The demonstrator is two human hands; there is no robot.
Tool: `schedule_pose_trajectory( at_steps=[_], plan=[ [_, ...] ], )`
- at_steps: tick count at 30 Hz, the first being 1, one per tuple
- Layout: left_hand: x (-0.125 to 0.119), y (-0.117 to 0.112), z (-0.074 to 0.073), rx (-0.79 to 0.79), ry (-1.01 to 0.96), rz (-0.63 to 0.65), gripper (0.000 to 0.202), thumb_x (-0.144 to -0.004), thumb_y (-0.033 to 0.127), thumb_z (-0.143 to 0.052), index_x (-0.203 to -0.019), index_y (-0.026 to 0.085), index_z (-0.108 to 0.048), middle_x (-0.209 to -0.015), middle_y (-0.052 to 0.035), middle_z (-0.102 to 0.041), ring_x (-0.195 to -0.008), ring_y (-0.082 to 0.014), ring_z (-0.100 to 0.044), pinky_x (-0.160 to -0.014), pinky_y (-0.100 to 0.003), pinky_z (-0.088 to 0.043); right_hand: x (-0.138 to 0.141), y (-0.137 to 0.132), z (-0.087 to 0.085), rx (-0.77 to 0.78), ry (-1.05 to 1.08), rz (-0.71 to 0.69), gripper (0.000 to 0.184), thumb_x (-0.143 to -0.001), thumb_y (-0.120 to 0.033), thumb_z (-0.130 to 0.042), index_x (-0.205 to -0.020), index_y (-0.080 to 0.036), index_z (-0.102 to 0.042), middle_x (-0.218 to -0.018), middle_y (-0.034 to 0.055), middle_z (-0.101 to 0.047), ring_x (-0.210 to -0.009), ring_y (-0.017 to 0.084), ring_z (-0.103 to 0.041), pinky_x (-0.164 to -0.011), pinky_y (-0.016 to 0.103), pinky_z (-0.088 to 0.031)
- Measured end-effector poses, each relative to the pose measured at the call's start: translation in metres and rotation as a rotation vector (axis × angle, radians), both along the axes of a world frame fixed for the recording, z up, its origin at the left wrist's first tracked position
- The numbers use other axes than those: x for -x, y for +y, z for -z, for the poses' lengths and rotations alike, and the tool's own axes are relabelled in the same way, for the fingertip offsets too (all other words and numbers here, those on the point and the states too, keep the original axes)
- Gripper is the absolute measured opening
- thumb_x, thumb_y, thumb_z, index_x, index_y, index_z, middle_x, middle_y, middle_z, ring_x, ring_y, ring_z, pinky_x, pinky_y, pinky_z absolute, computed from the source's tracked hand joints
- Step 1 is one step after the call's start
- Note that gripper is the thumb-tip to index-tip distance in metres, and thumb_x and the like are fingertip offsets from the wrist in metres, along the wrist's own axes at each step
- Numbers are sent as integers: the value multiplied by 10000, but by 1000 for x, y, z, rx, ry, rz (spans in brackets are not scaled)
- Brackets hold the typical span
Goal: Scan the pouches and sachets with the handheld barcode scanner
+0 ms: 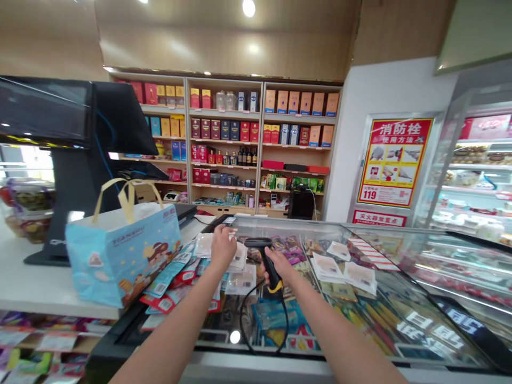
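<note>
My right hand is wrapped round the handle of a black barcode scanner, whose head points left towards my other hand. The scanner's cable loops down over the glass top. My left hand is closed, its fingers pinched at a white flat packet among several similar ones. Exactly where the fingertips grip is hard to see. Another white packet with a barcode lies just below. Red and blue snack packets are piled to the left of my left forearm.
A light-blue shopping bag with cream handles stands at the left, before a black till screen. White packets lie to the right on the glass-topped freezer. Shelves of boxes line the back wall.
</note>
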State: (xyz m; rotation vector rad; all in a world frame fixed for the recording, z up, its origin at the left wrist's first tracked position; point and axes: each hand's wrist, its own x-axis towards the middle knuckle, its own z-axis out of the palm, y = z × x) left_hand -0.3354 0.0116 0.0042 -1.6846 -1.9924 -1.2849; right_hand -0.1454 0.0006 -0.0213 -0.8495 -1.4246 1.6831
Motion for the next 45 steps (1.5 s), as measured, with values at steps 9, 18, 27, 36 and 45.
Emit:
schedule_pose_trajectory(
  at_steps=[9,18,27,36,45],
  plan=[
    [-166,36,38,285,97,357,143,-750,165,-569,-873,146,-640,-975,-118,-630,-1000,-216,-577,-892,-297,-414,-131,12,15,34,47,292,412,-820,-567,-484,-716,-170,-520,-430,-27,-525,-303,100,-463,-305,213,-412],
    [-258,58,55,572,146,337,305,-790,349,-557,-954,112,-655,-1088,-190,-621,-1067,-267,-575,-862,-318,-431,-231,29,24,-6,132,499,344,-840,-515,-495,-860,-171,-505,-462,-46,-534,-305,93,-460,-307,208,-410],
    [-262,77,60,454,-170,335,118,-823,219,-488,-768,158,-573,-808,-85,-654,-810,-194,-619,-702,-272,-427,-239,24,25,40,148,517,328,-847,-506,-491,-869,-179,-506,-471,-47,-534,-320,93,-472,-311,206,-425],
    [-239,97,75,74,-552,215,106,-847,253,-446,-768,191,-482,-739,-17,-574,-722,-162,-563,-694,-280,-415,-238,19,27,26,6,343,354,-836,-522,-498,-892,-173,-518,-491,-34,-549,-327,100,-480,-313,217,-432],
    [-240,94,75,38,-540,215,119,-834,263,-470,-736,197,-466,-719,-17,-558,-710,-171,-546,-698,-292,-403,-236,17,31,32,-64,279,413,-802,-571,-508,-907,-171,-504,-500,-44,-545,-333,96,-469,-322,217,-424]
  ],
)
